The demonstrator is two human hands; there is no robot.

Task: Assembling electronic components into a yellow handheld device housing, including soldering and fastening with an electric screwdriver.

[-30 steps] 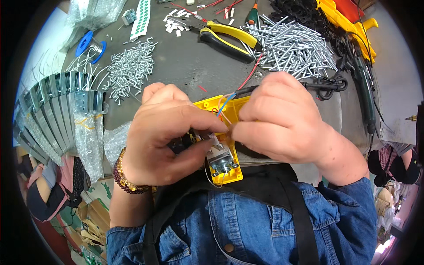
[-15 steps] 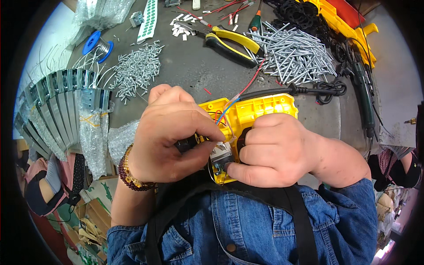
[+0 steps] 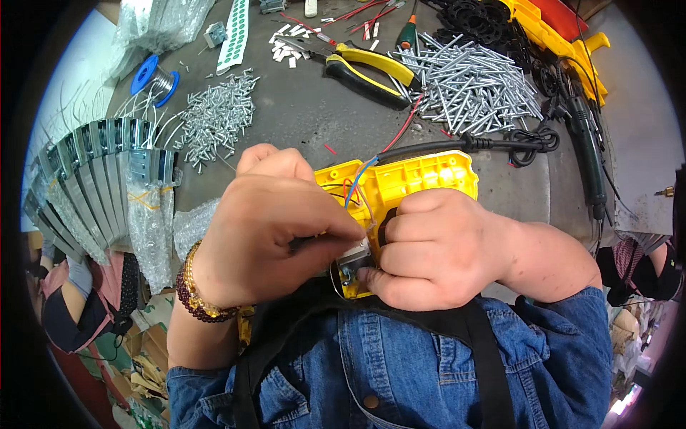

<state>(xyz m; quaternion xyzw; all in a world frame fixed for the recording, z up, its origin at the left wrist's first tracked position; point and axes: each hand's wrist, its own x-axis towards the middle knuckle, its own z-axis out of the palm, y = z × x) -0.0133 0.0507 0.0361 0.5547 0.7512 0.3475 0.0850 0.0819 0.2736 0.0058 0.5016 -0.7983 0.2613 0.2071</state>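
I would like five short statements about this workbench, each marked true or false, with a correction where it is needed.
1. The left hand and the right hand are both at the yellow housing. True.
2. The bracelets are on the right wrist. False: the bracelets are on the left wrist.
3. The blue spool lies left of the short screws. True.
4. The pliers have red handles. False: the pliers have yellow-and-black handles.
5. The long metal rods form a pile. True.
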